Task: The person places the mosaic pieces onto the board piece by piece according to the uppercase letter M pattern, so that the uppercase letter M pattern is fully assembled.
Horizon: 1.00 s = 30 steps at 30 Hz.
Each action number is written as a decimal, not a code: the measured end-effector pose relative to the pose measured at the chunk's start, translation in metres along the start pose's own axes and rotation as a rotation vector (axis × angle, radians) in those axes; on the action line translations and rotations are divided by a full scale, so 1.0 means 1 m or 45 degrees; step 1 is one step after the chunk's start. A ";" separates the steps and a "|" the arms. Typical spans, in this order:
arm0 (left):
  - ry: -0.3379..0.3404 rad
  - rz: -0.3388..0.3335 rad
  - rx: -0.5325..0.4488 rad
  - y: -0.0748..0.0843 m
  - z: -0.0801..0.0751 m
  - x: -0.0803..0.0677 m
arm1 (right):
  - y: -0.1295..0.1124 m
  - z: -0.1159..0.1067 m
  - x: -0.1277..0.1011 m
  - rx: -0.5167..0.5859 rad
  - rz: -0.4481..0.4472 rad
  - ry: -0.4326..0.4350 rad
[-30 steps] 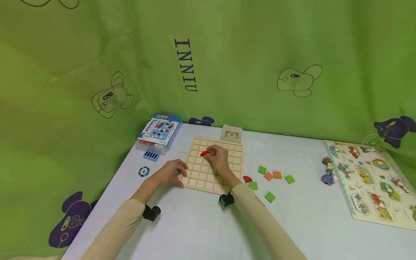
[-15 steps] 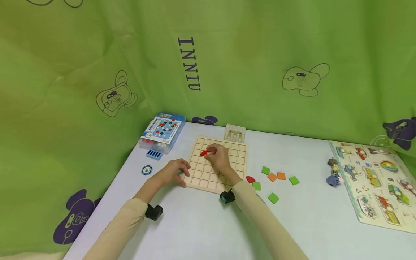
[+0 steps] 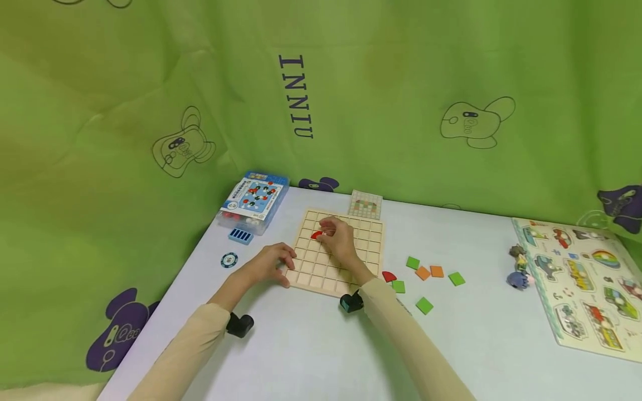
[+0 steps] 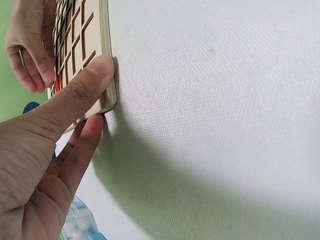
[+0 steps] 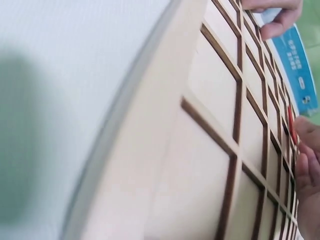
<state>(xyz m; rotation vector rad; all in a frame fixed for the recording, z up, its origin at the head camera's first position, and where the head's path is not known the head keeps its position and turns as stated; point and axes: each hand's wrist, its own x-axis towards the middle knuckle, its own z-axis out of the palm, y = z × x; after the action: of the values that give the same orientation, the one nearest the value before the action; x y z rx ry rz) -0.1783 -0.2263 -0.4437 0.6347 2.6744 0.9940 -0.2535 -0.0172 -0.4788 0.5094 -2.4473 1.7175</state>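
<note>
1. Little has moved since a second ago: the right hand point(image 3: 340, 240) still pinches the red quarter-round piece point(image 3: 316, 235) over the grid board point(image 3: 366, 250), its curved edge now turned toward the table's far edge.
2. Pale wood, square cells, dark grooves; the board lies flat near the table's far-left corner.
3. Curled left hand point(image 3: 271, 266) grips the board's near-left corner.
4. Flat green point(image 3: 424, 305) and orange tiles point(image 3: 437, 271) lie scattered to its right.
</note>
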 end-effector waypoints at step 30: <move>0.010 0.053 0.000 -0.003 0.002 -0.002 | 0.025 -0.188 -0.108 0.008 0.018 -0.038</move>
<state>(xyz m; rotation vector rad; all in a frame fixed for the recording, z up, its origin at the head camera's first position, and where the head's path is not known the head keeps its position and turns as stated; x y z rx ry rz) -0.1767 -0.2279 -0.4473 0.6905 2.6785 1.0089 -0.1791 0.1874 -0.4643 0.5235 -2.4725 1.7361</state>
